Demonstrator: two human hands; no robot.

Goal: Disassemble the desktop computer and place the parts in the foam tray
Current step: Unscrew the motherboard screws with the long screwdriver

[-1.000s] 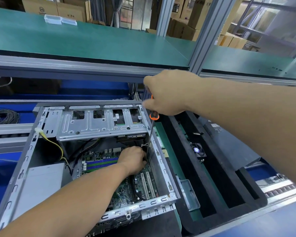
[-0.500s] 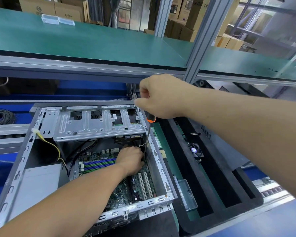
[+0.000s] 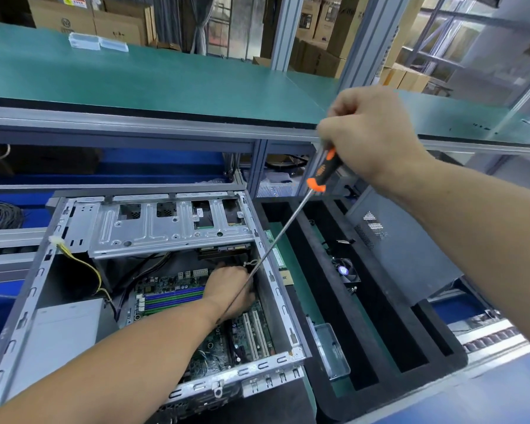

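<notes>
The open desktop case (image 3: 276,289) lies on its side at lower left, its green motherboard (image 3: 178,296) exposed under a silver drive cage (image 3: 166,228). My left hand (image 3: 230,290) reaches inside onto the board near the right wall; whether its fingertips hold anything is hidden. My right hand (image 3: 367,136) grips the orange-and-black handle of a long screwdriver (image 3: 276,240). The shaft slants down and left into the case beside my left hand. The black foam tray (image 3: 389,319) sits right of the case, with a small fan (image 3: 344,270) in one slot.
A grey side panel (image 3: 404,246) leans at the tray's far right. A clear plastic box (image 3: 331,350) stands between case and tray. A green shelf (image 3: 166,75) overhangs the bench. Coiled cable (image 3: 0,214) lies far left. A grey power supply (image 3: 62,328) fills the case's lower left.
My right hand has risen and moved right, tilting the screwdriver from nearly upright to a steep slant. My left hand stays on the motherboard.
</notes>
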